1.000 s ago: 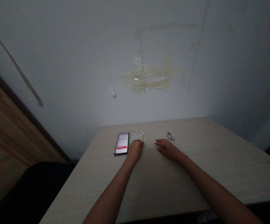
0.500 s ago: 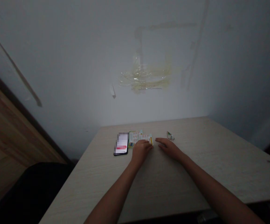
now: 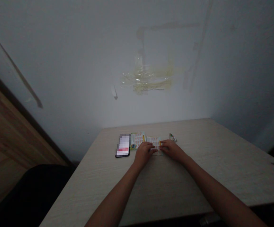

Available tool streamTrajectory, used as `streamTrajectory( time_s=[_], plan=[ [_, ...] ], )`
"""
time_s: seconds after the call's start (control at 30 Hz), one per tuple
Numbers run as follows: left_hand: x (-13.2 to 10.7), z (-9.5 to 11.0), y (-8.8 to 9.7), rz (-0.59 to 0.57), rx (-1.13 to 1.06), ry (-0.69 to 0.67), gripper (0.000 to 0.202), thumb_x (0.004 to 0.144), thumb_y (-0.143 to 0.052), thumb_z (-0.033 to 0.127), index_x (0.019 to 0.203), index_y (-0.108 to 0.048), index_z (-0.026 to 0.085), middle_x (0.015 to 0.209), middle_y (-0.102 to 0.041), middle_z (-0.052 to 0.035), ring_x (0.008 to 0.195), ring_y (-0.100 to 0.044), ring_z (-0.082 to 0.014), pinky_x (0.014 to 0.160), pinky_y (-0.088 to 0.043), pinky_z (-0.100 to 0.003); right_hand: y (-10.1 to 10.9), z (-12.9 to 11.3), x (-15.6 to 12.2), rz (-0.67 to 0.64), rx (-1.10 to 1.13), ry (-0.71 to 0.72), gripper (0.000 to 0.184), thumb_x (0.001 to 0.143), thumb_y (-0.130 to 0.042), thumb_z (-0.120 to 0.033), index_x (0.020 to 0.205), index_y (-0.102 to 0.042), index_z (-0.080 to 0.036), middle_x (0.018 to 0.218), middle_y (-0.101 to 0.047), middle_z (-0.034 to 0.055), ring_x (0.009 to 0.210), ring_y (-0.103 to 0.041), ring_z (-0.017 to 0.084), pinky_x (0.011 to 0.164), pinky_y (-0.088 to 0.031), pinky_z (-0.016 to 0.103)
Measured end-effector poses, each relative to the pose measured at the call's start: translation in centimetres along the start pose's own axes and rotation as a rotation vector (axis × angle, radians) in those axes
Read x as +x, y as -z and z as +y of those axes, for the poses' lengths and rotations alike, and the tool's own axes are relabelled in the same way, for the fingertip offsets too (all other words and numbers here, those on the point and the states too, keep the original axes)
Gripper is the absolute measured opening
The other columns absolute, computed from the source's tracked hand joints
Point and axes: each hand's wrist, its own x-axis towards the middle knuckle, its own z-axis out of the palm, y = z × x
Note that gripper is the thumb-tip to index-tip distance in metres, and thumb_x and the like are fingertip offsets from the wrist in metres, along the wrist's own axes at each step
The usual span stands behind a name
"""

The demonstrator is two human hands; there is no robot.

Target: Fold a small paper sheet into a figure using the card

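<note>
Between my two hands lies a small printed card (image 3: 153, 139), pale with rows of small pictures and a yellow strip near its right edge. My left hand (image 3: 143, 155) has its curled fingers on the card's left and lower side. At the right edge, the thumb and fingers of my right hand (image 3: 171, 148) pinch the card. A second, similar card (image 3: 138, 138) with a green edge lies just left of it, partly behind my left hand. Beyond my right hand rests a small crumpled wrapper (image 3: 172, 137).
A phone (image 3: 123, 145) with a lit, blurred screen lies on the pale wooden table (image 3: 99, 176), left of the cards. The wall (image 3: 151, 107), with tape stuck on it, rises behind the table. A dark chair (image 3: 37, 192) stands at the left.
The nearer card has shifted right and toward me, away from the second card. My right fingers now meet its right edge, where before a gap showed.
</note>
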Motion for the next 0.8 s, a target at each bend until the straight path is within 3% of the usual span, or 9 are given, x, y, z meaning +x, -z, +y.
streamTrajectory(
  time_s=[0.1,0.2,0.4,0.8],
  plan=[
    [0.1,-0.5,-0.1,0.040,0.083,-0.012,0.021,0.090,-0.060,0.032,0.101,-0.074,0.022,0.110,-0.070,-0.0063,0.109,-0.058,-0.0203,0.100,-0.043,-0.034,0.2,0.2,0.0,0.030,-0.026,-0.064,0.020,0.084,-0.063,-0.031,0.096,-0.075,-0.020,0.119,-0.068,0.0126,0.113,-0.060,0.027,0.102,-0.043,0.044],
    [0.1,-0.9,-0.1,0.063,0.200,-0.022,0.023,0.091,-0.058,0.030,0.105,-0.072,0.020,0.115,-0.067,-0.0080,0.113,-0.055,-0.0221,0.104,-0.040,-0.037,0.2,0.5,-0.1,0.043,-0.013,-0.088,0.024,0.081,-0.064,-0.027,0.102,-0.072,-0.018,0.120,-0.067,0.0129,0.112,-0.060,0.026,0.102,-0.043,0.044],
    [0.0,-1.0,0.2,0.061,0.425,0.034,0.025,0.091,-0.056,0.038,0.099,-0.073,0.021,0.122,-0.062,-0.0099,0.117,-0.051,-0.0262,0.103,-0.038,-0.042,0.1,0.8,0.0,0.046,-0.012,-0.084,0.030,0.080,-0.064,-0.027,0.107,-0.070,-0.016,0.120,-0.067,0.0140,0.114,-0.060,0.027,0.104,-0.042,0.044],
    [-0.1,-0.2,1.0,-0.016,0.416,0.109,0.030,0.096,-0.047,0.039,0.101,-0.071,0.023,0.114,-0.064,-0.0084,0.113,-0.053,-0.0241,0.096,-0.040,-0.036,0.0,1.2,0.0,0.043,-0.016,-0.046,0.027,0.082,-0.063,-0.027,0.106,-0.072,-0.018,0.119,-0.067,0.0134,0.114,-0.060,0.027,0.103,-0.042,0.047]
  ],
)
